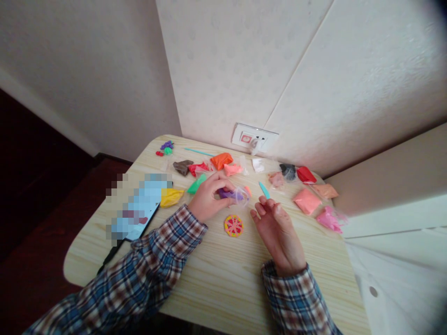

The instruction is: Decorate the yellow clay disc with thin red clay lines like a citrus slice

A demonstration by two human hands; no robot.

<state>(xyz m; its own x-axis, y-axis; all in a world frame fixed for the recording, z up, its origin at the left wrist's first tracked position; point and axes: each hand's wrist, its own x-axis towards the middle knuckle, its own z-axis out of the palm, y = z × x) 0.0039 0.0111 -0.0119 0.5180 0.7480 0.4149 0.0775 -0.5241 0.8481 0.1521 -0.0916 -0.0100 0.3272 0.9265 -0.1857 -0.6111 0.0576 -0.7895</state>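
My left hand (211,197) is closed around a small plastic bag of purple modelling clay (228,193), its clear crumpled end pointing right. My right hand (277,228) is raised over the table with the palm turned up. Its fingers are loosely bent and apart, and nothing shows in them. Just past those fingertips lies a teal plastic clay knife (264,190). Between my hands, a little nearer to me, sits a round clay piece (233,225) with a yellow rim and a pink and red pattern. A bit of orange clay (247,191) shows beside the purple bag.
Bags of clay line the table (216,279): yellow (171,197), green (197,184), brown (183,167), orange (221,161), black (287,171) and coral (307,201). A phone (146,218) lies left. Clay grapes (166,145) sit far left. A wall socket (254,136) is behind.
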